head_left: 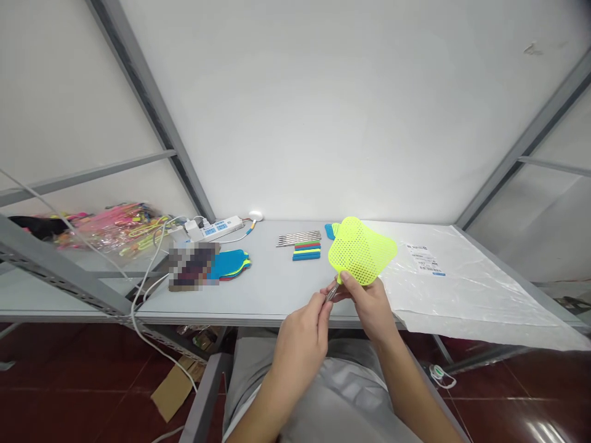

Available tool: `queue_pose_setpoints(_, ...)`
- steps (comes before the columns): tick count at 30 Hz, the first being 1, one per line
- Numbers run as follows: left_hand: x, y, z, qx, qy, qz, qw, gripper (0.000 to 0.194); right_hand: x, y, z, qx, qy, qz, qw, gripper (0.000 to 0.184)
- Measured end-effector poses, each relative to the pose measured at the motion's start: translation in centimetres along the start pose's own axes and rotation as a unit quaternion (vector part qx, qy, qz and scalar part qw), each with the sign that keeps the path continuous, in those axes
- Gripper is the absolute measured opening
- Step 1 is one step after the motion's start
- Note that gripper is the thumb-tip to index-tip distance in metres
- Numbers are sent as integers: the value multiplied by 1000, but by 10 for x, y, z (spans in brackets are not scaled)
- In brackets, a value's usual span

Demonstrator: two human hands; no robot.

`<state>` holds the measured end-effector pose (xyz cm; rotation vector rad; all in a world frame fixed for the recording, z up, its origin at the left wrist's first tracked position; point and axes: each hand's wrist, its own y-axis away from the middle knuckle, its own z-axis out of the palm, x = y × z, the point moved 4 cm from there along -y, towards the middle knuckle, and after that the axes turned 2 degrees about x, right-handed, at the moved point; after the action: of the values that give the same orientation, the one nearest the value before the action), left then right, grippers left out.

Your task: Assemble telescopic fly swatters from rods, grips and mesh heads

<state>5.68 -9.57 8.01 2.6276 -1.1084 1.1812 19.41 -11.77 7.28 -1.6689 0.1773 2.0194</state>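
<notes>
A neon-yellow fly swatter head (357, 249), perforated all over, is raised above the table's front edge. My right hand (369, 301) grips its narrow base, thumb on top. Below that base, my left hand (302, 332) is closed round a short visible length of metal rod (332, 293). The rod meets the base of the head; my fingers partly hide the joint. Beyond my hands lie a row of metal rods (299, 237) and several coloured grip sleeves (306, 251) in blue, yellow, red and green. Blue and yellow swatter heads (329, 231) show partly behind the raised one.
A stack of blue, yellow and red swatter heads (231, 263) lies left, beside a blurred patch. Behind it are a power strip (221, 229) and loose white cables. A white plastic bag (443, 283) with a label covers the right side. Metal posts (152, 111) flank the table.
</notes>
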Motion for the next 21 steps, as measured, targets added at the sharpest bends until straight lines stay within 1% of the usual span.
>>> queue_pose_setpoints(3, -3, -3, -3, -16, -39, -2, 999, 28, 4, -2, -3, 21, 50, 0, 999, 27)
queue_pose_setpoints(6, -2, -4, -9, -36, -61, 8, 997, 28, 8, 0, -3, 28, 66, 2, 997, 24)
queue_pose_setpoints(11, 1, -4, -13, -33, -67, 13, 997, 29, 10, 6, 4, -44, 90, 21, 995, 23)
queue_pose_setpoints(13, 2, -5, -11, -37, -69, 12, 997, 30, 9, 7, 4, -50, 92, 19, 994, 24)
queue_pose_setpoints(17, -1, -7, -8, -60, -94, 12, 994, 30, 9, 8, 1, -31, 87, 18, 996, 22)
queue_pose_setpoints(19, -5, -8, -11, -81, -117, 13, 990, 29, 12, 7, -2, -16, 81, 21, 996, 23)
queue_pose_setpoints(21, -11, -8, -19, -102, -142, 10, 984, 28, 15, 5, -9, 14, 71, 23, 997, 25)
